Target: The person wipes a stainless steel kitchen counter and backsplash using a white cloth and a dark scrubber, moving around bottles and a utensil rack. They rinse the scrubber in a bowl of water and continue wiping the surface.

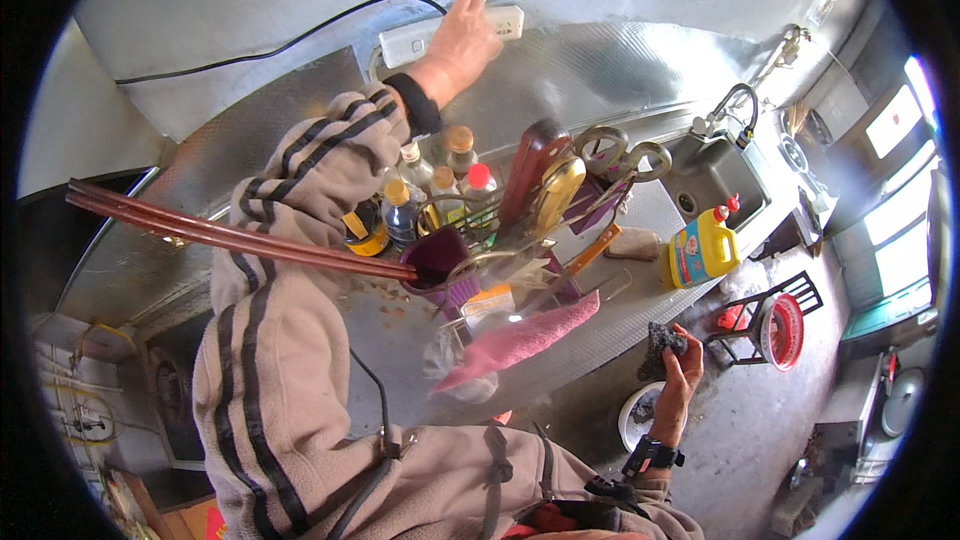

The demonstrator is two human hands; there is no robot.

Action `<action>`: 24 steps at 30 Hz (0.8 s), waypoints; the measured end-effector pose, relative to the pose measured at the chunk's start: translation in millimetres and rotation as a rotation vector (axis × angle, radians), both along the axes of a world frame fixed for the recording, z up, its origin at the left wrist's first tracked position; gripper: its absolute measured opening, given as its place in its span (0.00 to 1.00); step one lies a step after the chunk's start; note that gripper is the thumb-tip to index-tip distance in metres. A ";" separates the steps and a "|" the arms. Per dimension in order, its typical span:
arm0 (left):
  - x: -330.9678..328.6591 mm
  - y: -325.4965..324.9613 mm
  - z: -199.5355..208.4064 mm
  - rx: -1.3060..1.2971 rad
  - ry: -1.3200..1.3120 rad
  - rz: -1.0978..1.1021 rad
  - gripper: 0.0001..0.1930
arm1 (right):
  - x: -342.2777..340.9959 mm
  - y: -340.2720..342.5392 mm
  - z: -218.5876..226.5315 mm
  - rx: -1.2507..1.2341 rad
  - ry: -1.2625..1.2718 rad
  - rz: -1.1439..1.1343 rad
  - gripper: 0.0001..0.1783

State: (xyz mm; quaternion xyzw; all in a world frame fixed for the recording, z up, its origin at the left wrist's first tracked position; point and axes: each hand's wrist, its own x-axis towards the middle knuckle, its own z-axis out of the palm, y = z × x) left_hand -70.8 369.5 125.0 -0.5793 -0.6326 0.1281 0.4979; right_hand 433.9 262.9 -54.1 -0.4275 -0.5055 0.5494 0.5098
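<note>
Up at the wall, my left hand (464, 43) closes its bent fingers over the white power strip (404, 41), where a black cord (300, 38) runs in. What lies between those fingers is hidden. My right hand (681, 380) is low on the right, pinching a dark grey, rough steel wool scrubber (660, 348) between thumb and fingers. Below this hand a white bucket (630, 420) with dark contents stands on the floor. Nearby, on the counter edge, is a yellow detergent jug (703, 248) with a red top.
On the metal counter (400, 360) crowd capped bottles (400, 215), a purple holder (450, 280) with long brown chopsticks (240, 240), scissors (645, 160), a knife with an orange handle (593, 249) and a pink cloth (530, 340). Beyond are a sink (700, 175) and a chair with a red basin (785, 332).
</note>
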 end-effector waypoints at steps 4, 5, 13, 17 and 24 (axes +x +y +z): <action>2.0 14.4 4.7 0.015 -0.130 -0.045 0.07 | -6.5 1.7 -2.7 0.027 0.002 0.057 0.19; 2.9 16.5 1.0 0.025 -0.103 -0.061 0.07 | -7.1 1.5 -3.3 0.030 -0.006 0.055 0.19; -10.6 35.4 -13.9 0.145 -0.168 -0.322 0.09 | -9.5 -1.5 -1.7 0.010 -0.009 0.027 0.18; -11.5 37.1 -15.7 0.095 -0.217 -0.325 0.12 | -11.1 -0.9 -2.9 0.039 -0.015 0.057 0.19; -6.6 -35.3 -56.9 -0.265 -0.116 -0.695 0.19 | -2.4 1.5 -6.1 0.040 0.015 0.024 0.20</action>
